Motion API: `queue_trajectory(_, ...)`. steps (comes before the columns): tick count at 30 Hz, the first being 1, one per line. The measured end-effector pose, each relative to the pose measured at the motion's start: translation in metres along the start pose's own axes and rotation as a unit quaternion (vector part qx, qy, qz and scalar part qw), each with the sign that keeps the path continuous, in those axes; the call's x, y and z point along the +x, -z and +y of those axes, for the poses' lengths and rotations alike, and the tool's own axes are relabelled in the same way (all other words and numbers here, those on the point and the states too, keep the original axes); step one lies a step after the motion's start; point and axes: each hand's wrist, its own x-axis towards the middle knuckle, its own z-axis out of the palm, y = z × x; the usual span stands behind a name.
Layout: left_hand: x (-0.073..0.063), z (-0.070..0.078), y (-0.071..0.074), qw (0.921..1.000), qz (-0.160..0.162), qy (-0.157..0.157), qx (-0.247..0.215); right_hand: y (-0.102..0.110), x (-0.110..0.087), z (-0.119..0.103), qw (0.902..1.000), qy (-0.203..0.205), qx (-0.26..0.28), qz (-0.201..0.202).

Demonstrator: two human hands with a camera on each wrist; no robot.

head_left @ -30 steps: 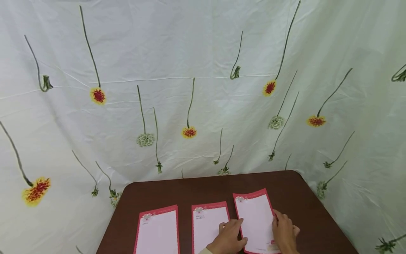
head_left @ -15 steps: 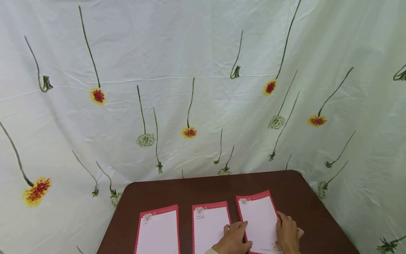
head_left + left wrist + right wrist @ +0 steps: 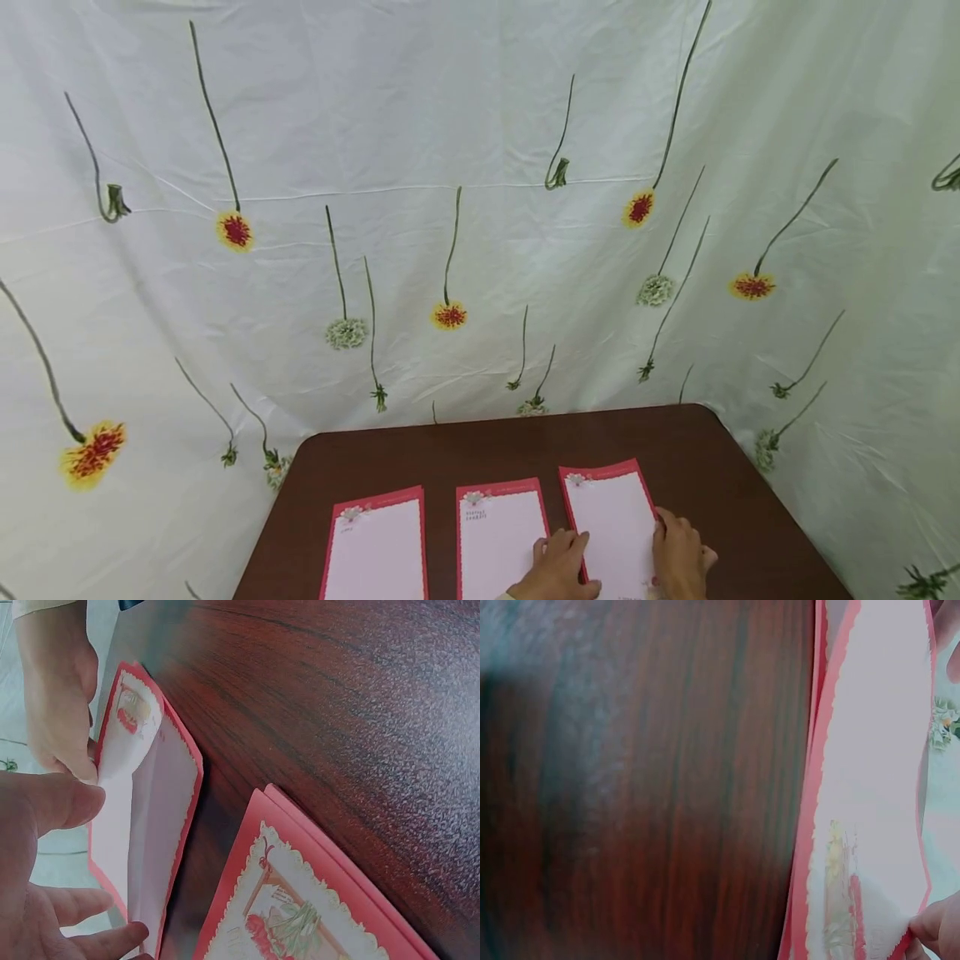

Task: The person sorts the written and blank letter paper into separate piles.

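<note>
Head view — three oblong papers (image 3: 501,550), white with scalloped red borders, in a row on a dark wood-grained bench (image 3: 442,454).
Rightmost paper (image 3: 615,521) bows, layered over more; the right hand (image 3: 678,554) pinches its edge, while the left hand (image 3: 557,568), fingers extended and apart, touches the opposite edge — behind the bench, one creased white cloth (image 3: 487,117) printed with upside-down flowers.
</note>
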Motion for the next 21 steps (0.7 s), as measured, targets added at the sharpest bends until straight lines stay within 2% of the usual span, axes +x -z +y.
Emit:
queue_trajectory(7, 0.0013, 0.0, -0.0048, 0.999, -0.029, 0.034, 0.0, -0.0012, -0.001, 0.0034, 0.9999, -0.008, -0.005, -0.013)
queue_trajectory(12, 0.0014, -0.0004, -0.0067, 0.9989, -0.028, 0.037, 0.009, -0.0041, 0.0001, 0.0025, 0.999, -0.036, -0.01, -0.026)
queue_trajectory(21, -0.0002, -0.001, -0.0081, 0.9988, -0.026, 0.042, -0.001, -0.0054, -0.0034, 0.0021, 0.9992, -0.037, -0.003, -0.012)
